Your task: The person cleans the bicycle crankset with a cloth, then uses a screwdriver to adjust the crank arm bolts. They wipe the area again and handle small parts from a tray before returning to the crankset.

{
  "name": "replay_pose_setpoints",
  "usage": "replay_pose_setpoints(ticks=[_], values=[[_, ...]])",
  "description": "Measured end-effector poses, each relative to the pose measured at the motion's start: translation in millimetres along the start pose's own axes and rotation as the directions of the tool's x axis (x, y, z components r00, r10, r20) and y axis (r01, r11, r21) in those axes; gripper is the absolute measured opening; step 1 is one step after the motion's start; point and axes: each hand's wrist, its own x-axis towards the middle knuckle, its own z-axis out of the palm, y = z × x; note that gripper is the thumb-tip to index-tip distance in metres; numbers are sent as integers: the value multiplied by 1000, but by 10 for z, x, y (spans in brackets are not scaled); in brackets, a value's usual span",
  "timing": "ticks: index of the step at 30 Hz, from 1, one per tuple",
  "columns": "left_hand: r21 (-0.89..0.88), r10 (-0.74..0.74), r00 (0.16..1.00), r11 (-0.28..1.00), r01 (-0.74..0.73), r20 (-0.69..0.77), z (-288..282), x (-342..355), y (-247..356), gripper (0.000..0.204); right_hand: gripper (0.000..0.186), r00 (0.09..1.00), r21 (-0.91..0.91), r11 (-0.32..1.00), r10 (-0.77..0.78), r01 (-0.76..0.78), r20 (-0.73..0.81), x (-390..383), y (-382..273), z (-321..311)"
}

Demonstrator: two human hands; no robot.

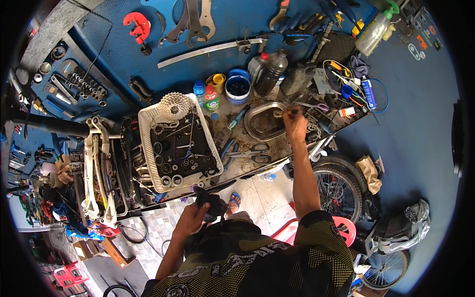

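My left hand (pixel 190 217) is closed around a dark, irregular black piece (pixel 213 204) close to my body; its exact kind does not show. Reaching forward over the bench, my right hand (pixel 296 123) grips a small tool with a yellowish end (pixel 279 114), partly covered by the fingers. That end is over the right side of an oval metal tray (pixel 249 129), which looks to hold a shallow brownish liquid. Left of the tray lies a teal-handled tool (pixel 239 118). Scissors (pixel 256 153) and blue-handled pliers (pixel 230 154) rest nearer to me.
A white plastic basket (pixel 144 148) holds small bike parts and a cassette (pixel 174 106). Behind the tray stand a blue tub (pixel 238 89) and a dark bottle (pixel 272 72). Tools hang on the blue wall panel (pixel 118 44). A bicycle wheel (pixel 339 190) is right of the bench.
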Motion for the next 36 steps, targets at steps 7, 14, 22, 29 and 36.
replay_pose_setpoints(ticks=[7,14,22,29,36], values=[[0,-43,999,999,43,18,-38,-13,-101,51,23,946,431,858,-170,280,-277,255,-525,-880],[109,-126,987,987,116,96,-82,23,45,49,25,989,143,990,11,10,-149,-108,-121,-283],[162,-86,988,985,64,128,-83,22,125,55,22,930,472,819,-188,325,-315,127,-402,-943],[92,-25,992,996,13,123,53,44,89,54,19,653,-20,824,-463,566,-599,-189,-280,-841],[184,-134,973,978,99,189,66,67,250,52,27,953,325,937,-27,130,-302,-66,61,-456]])
